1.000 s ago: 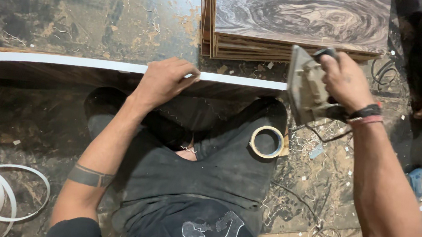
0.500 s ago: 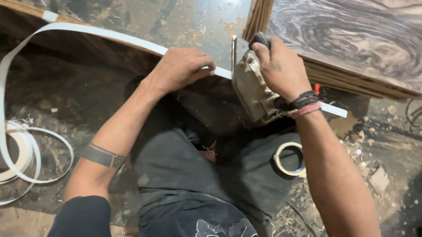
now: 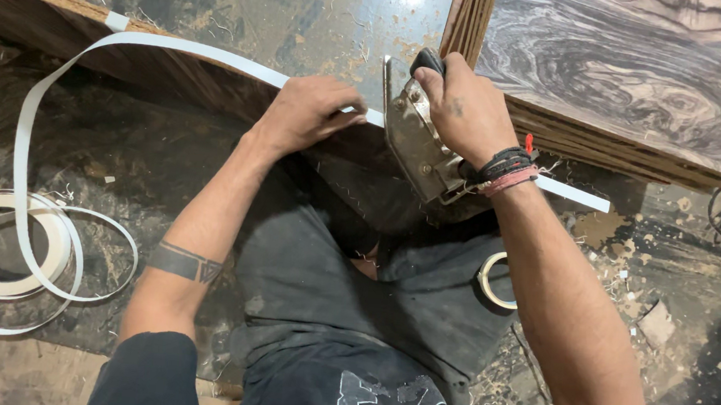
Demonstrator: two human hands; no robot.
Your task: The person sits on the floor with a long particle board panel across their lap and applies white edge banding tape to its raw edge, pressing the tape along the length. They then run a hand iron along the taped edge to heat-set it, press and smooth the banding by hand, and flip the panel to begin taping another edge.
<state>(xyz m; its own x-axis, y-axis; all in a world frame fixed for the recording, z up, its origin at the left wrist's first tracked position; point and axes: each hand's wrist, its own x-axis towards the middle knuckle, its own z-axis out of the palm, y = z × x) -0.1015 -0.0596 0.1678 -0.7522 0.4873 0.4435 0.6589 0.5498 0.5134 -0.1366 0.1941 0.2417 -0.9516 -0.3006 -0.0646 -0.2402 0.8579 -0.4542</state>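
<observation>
Boards [image 3: 634, 86] with a swirling dark grain lie stacked at the upper right on the dusty floor [image 3: 305, 16]. A long wooden panel [image 3: 168, 70] stands on edge across the person's lap, a white strip [image 3: 219, 56] running along its top edge and trailing to a loose coil [image 3: 7, 248] at left. The right hand [image 3: 462, 109] is wrapped tight around the handle of a metal iron [image 3: 418, 143] pressed on that edge. The left hand [image 3: 303, 111] lies just beside it, fingers bent, pressing the strip down. A tape roll [image 3: 497, 279] sits by the knee.
</observation>
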